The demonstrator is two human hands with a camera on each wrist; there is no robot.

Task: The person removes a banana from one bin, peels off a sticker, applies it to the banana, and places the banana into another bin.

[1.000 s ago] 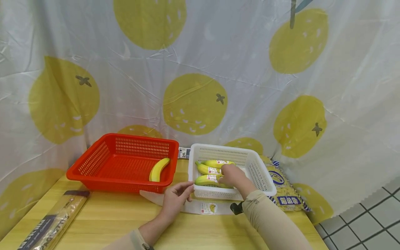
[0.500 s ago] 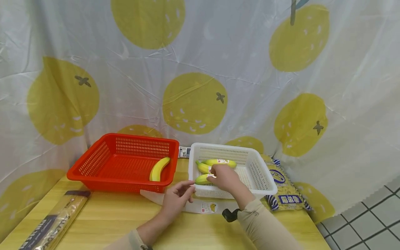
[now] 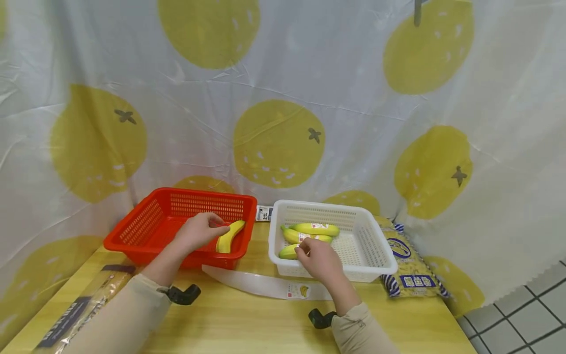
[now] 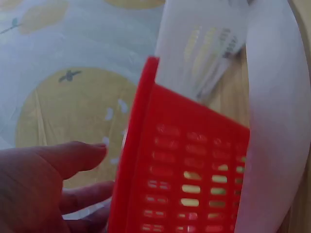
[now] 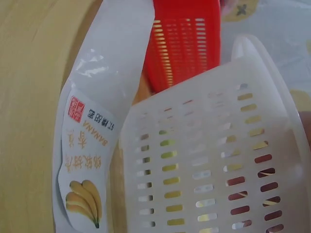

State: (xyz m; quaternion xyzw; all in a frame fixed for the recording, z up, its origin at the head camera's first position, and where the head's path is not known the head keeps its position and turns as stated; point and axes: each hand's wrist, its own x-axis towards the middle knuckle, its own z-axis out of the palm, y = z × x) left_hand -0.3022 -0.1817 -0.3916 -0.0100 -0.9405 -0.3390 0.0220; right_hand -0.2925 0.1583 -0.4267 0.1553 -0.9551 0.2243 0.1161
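Observation:
My left hand (image 3: 201, 231) reaches over the red basket (image 3: 132, 241), its fingers loosely spread right at the single yellow banana (image 3: 225, 240) there. In the left wrist view, thumb and fingers stand apart beside the basket's rim. My right hand (image 3: 322, 260) hovers over the front rim of the white basket (image 3: 371, 270), fingers loosely bent near the front banana (image 3: 288, 252). Behind it lie a middle banana (image 3: 292, 236) and a back banana (image 3: 316, 228) with white labels. A white label strip (image 3: 252, 283) bearing a banana sticker (image 5: 82, 160) lies before the baskets.
A spaghetti pack (image 3: 84, 305) lies at the table's left, partly under the left sleeve. A yellow noodle bag (image 3: 409, 268) leans by the white basket's right side. A small printed card (image 3: 264, 213) shows between the baskets, before a fruit-print curtain (image 3: 345, 147).
My left hand has left the label strip by the white basket and moved left over the red basket to its banana. My right hand has drawn back slightly, uncovering more of the labelled bananas.

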